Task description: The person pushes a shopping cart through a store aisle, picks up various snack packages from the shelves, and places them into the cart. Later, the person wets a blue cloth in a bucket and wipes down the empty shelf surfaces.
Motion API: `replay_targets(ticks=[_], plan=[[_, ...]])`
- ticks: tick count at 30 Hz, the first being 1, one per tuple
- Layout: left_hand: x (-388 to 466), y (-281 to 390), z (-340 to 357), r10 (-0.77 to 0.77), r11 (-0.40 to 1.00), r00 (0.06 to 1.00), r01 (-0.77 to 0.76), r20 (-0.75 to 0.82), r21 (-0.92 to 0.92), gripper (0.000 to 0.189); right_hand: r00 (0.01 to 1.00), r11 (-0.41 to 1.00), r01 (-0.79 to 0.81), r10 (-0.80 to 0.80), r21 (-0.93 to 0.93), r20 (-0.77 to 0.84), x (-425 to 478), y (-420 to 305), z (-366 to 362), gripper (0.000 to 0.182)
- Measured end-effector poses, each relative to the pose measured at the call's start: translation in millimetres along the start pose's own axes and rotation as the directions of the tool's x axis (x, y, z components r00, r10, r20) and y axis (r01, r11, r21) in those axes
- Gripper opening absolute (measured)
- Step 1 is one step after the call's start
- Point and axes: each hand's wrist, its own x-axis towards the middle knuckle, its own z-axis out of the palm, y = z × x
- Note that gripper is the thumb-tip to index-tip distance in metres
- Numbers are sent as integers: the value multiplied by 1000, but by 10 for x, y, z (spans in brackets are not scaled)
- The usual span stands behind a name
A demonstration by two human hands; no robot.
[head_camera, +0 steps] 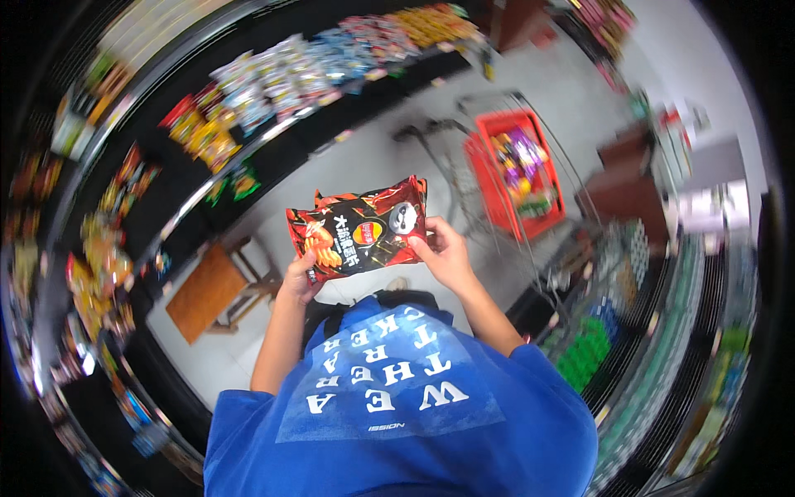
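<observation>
Between my two hands lies a red and black bag of potato chips (363, 235), its printed front facing up. My left hand (302, 277) grips the bag's lower left corner, thumb on top. At the right end, my right hand (444, 251) pinches the edge with its thumb on the front. Behind the bag's upper edge shows the orange-red top of what looks like a second bag (329, 197), mostly hidden. Both hands are in front of my chest, above the floor.
A shopping cart (562, 155) with a red basket (484, 186) holding packaged goods stands ahead to the right. Shelves of snack bags (279, 74) curve along the front and left. A wooden stool (208, 289) is at the left. Shelves of bottles (627, 248) stand on the right.
</observation>
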Motion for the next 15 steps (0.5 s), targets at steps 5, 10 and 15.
replay_targets(ticks=[5, 10, 15], plan=[[664, -1099, 573, -277, 959, 958, 281, 71, -43, 76, 960, 978, -138, 170, 157, -221, -670, 29, -1346, 65], [1033, -1642, 1141, -524, 851, 848, 517, 83, 97, 75, 899, 864, -186, 342, 468, -273, -1095, 375, -2068, 74], [1684, -1966, 1366, -664, 732, 747, 650, 4, 203, 64, 771, 602, -313, 613, 735, -173, -1071, 452, -2352, 69]])
